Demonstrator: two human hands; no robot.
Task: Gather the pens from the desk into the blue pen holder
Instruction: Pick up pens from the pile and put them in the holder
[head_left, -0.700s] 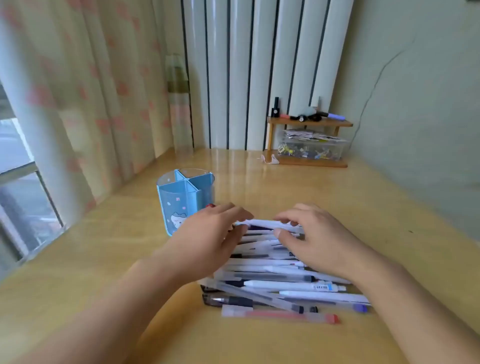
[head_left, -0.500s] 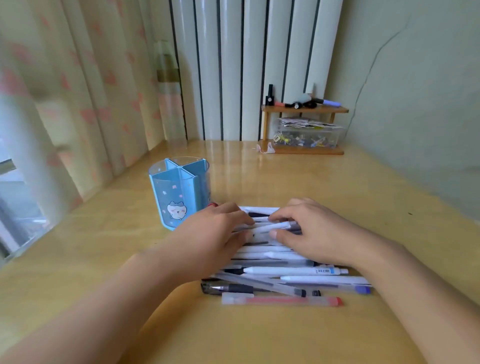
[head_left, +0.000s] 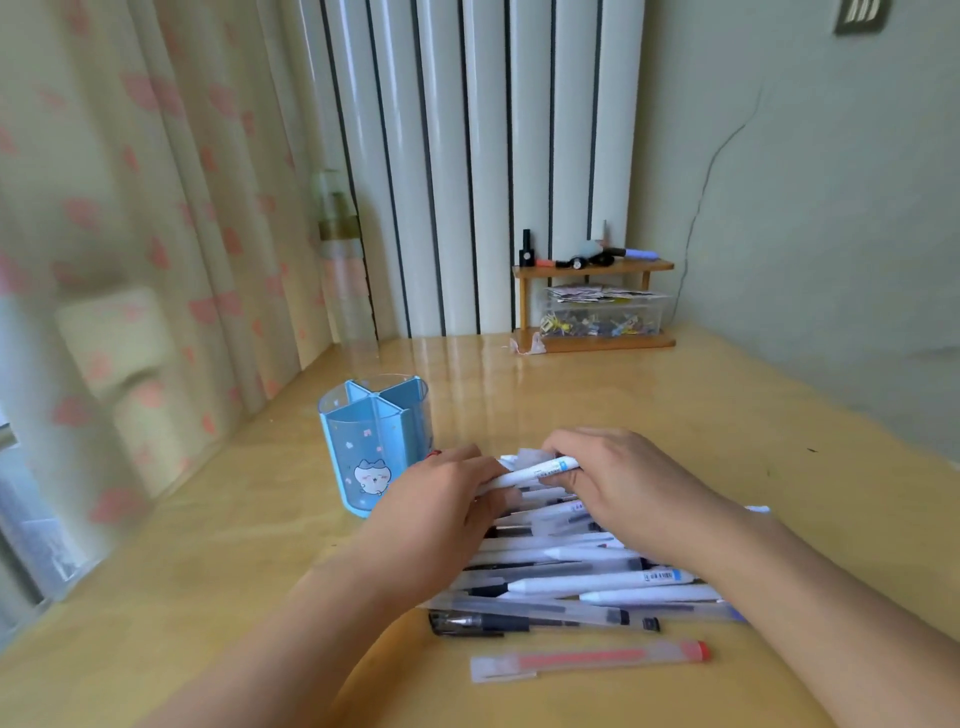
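On the glossy, honey-coloured wooden table lies a loose heap of pens, slim cylinders in white, frosted clear and black plastic, most lying crosswise. A translucent red-capped pen sits apart at the near edge. The left hand and the right hand rest on the far end of the heap, fingers curled around a smooth white pen held between them. Just left of the left hand stands the blue pen holder, a round plastic cup split into compartments, with a cartoon cat printed on its wall.
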